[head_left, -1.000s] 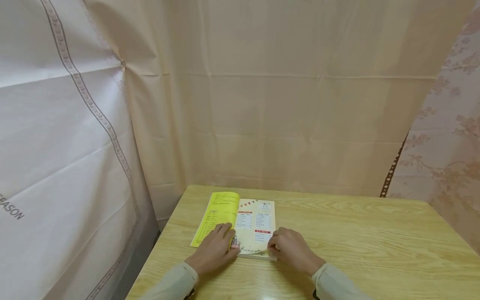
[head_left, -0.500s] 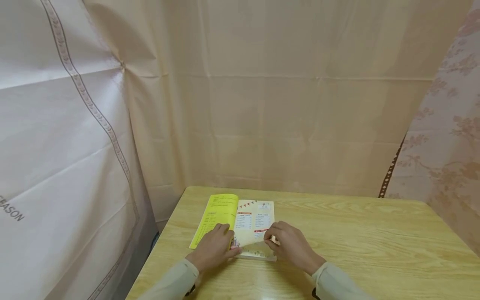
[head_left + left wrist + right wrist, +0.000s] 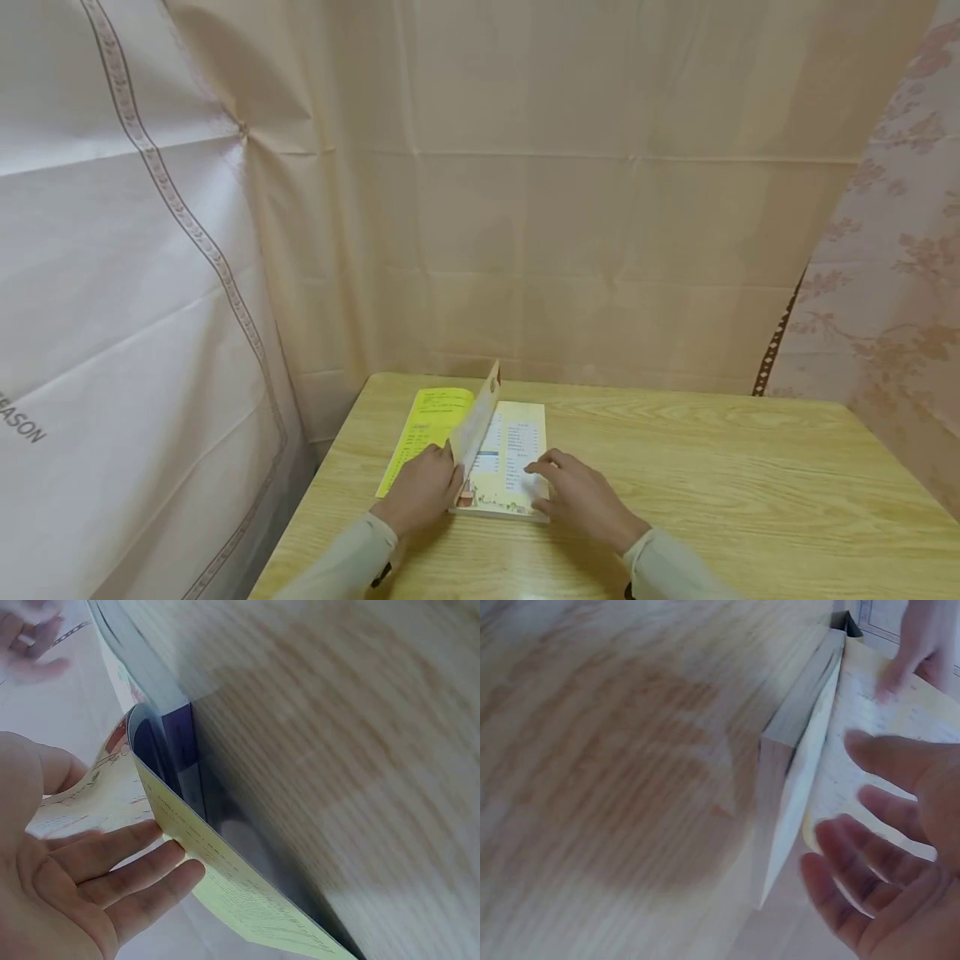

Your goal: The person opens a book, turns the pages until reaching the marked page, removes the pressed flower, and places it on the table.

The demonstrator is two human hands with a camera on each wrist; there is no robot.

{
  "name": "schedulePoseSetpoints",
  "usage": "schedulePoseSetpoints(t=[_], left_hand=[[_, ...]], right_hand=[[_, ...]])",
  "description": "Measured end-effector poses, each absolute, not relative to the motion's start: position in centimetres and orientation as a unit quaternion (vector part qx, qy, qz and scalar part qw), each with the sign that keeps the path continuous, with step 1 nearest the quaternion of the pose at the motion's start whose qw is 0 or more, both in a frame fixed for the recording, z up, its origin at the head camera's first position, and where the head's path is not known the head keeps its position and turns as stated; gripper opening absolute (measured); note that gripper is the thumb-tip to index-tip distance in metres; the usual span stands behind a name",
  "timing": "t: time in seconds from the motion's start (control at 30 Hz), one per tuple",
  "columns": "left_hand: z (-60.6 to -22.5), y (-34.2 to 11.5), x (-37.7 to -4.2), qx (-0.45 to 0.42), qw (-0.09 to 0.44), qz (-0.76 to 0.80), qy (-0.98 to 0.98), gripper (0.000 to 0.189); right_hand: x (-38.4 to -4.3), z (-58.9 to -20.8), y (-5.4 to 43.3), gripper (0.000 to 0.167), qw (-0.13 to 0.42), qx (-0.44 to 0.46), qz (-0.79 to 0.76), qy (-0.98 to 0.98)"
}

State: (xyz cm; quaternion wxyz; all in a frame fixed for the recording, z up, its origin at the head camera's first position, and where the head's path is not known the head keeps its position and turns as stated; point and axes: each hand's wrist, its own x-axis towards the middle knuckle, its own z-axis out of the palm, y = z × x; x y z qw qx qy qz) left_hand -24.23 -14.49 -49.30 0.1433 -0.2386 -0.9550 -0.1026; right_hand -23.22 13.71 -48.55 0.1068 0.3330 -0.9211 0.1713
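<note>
A thick paperback book (image 3: 522, 458) lies spread near the table's left side, printed lists on its right-hand page. Its bright yellow inside cover (image 3: 433, 419) is folded out to the left. One leaf (image 3: 476, 427) stands up steeply from the spine. My left hand (image 3: 422, 493) holds this leaf low down between thumb and fingers. In the left wrist view, several outstretched fingertips (image 3: 174, 859) also rest on the yellow cover. Over the book's lower right edge, my right hand (image 3: 587, 498) hovers with loosely bent, spread fingers, holding nothing; the right wrist view shows them apart from the pages.
The wood-grain table (image 3: 720, 483) extends well to the right of the book. Beige cloth (image 3: 570, 250) hangs behind it, a pale cloth (image 3: 150, 333) on the left and a flowered one (image 3: 892, 317) on the right.
My right hand lifts the leaf's lower right corner, then releases it. The leaf now stands upright by the spine, held by my left hand, exposing another page of lists.
</note>
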Motion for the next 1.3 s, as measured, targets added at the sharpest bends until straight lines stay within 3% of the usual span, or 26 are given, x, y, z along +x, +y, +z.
schedulePoseSetpoints(t=[0.17, 0.37, 0.47, 0.8, 1.0, 1.3], left_hand=[[-48.9, -14.8, -24.2, -0.218, 0.156, -0.151, -0.951, 0.032], [-48.8, -15.2, -24.3, -0.200, 0.190, -0.255, -0.927, 0.085], [-48.8, -15.3, -24.4, -0.195, 0.209, -0.279, -0.917, 0.091], [-48.1, -15.5, -24.3, -0.193, 0.278, -0.241, -0.910, 0.065], [-48.2, -16.1, -24.5, -0.229, 0.325, -0.128, -0.909, 0.042], [-49.0, -16.6, -24.6, -0.270, 0.306, -0.063, -0.911, 0.043]], right_hand=[[-23.2, -49.5, 13.8, 0.043, 0.077, 0.333, 0.156, -0.927], [-23.4, -49.8, 13.9, 0.032, 0.078, 0.339, 0.151, -0.925], [-23.5, -49.8, 13.9, 0.029, 0.081, 0.345, 0.148, -0.923], [-23.6, -49.8, 13.8, 0.029, 0.084, 0.352, 0.143, -0.921], [-23.5, -49.6, 13.8, 0.028, 0.086, 0.358, 0.151, -0.917], [-23.7, -49.6, 13.8, 0.027, 0.072, 0.365, 0.157, -0.915]])
